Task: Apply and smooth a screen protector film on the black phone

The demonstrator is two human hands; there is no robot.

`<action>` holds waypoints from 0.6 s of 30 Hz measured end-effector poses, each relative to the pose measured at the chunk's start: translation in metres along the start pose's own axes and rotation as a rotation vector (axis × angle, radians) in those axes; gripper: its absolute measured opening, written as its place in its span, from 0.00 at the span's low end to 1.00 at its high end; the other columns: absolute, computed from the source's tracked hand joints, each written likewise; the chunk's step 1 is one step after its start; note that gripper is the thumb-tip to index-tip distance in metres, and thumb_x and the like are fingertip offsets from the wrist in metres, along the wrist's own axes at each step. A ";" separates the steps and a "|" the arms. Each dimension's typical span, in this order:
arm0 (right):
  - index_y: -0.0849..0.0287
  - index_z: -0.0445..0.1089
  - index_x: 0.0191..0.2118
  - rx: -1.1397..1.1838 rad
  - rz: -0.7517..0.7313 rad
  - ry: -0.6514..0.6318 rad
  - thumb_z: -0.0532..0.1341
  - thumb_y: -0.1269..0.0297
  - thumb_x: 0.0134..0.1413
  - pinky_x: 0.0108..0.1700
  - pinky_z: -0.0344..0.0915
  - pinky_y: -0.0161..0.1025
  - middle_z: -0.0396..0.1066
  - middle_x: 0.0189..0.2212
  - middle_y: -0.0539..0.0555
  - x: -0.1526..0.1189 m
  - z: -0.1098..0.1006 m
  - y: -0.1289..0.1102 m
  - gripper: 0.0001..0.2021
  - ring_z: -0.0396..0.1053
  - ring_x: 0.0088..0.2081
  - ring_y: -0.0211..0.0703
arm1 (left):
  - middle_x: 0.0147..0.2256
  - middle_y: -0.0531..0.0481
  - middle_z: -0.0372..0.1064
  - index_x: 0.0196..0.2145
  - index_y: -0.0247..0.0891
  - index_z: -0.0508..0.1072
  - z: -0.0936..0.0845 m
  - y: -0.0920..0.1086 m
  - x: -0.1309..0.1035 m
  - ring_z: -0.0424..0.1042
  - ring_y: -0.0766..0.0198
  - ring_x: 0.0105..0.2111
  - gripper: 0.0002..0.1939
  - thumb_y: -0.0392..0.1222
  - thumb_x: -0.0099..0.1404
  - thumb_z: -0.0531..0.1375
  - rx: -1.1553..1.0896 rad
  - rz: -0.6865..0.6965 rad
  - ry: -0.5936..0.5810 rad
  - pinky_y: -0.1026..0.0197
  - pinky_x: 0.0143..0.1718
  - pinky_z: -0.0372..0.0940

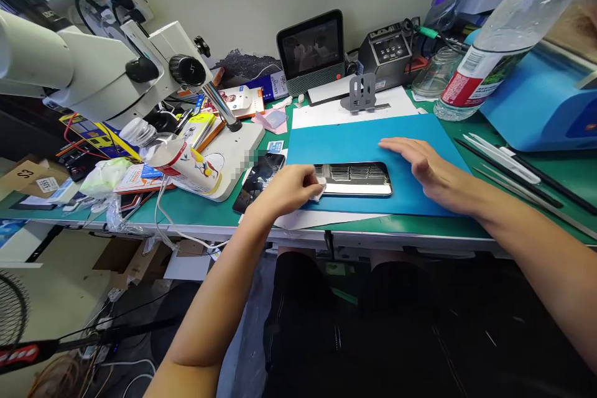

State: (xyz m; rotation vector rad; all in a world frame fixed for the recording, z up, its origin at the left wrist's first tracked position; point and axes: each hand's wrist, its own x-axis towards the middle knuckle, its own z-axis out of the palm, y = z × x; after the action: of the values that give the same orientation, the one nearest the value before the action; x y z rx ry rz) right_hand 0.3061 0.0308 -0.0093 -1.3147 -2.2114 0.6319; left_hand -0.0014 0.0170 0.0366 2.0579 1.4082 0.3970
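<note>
Left hand was curled nearly closed, its thumb and fingers pinching a small white wipe at the left end of a phone. Right hand was open with the fingers stretched out, to the right of the phone and apart from it, with nothing visible in its grasp. The phone lay flat on a blue mat, its glossy face carrying bright streaks. Just left of the left hand, a second, dark phone lay partly behind the wrist. White paper showed beyond the mat's far edge, with a grey stand upright on it, and a tablet-like screen stood behind. To the left, a tilted bottle was near the base of a microscope. To the right, thin tools lay on the green worktop, with a water bottle and a blue machine beyond them.
</note>
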 end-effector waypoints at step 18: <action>0.57 0.64 0.65 -0.215 -0.080 -0.074 0.61 0.28 0.46 0.64 0.58 0.70 0.60 0.67 0.66 0.006 0.001 -0.011 0.47 0.56 0.67 0.74 | 0.26 0.52 0.71 0.24 0.40 0.67 0.008 0.028 0.022 0.66 0.62 0.27 0.10 0.37 0.62 0.62 0.169 0.001 -0.042 0.61 0.28 0.54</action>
State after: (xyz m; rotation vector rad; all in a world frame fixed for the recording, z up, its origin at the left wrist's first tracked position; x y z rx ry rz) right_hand 0.2958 0.0310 -0.0028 -1.3162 -2.4348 0.4287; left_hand 0.0324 0.0279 0.0457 2.1883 1.4584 0.2403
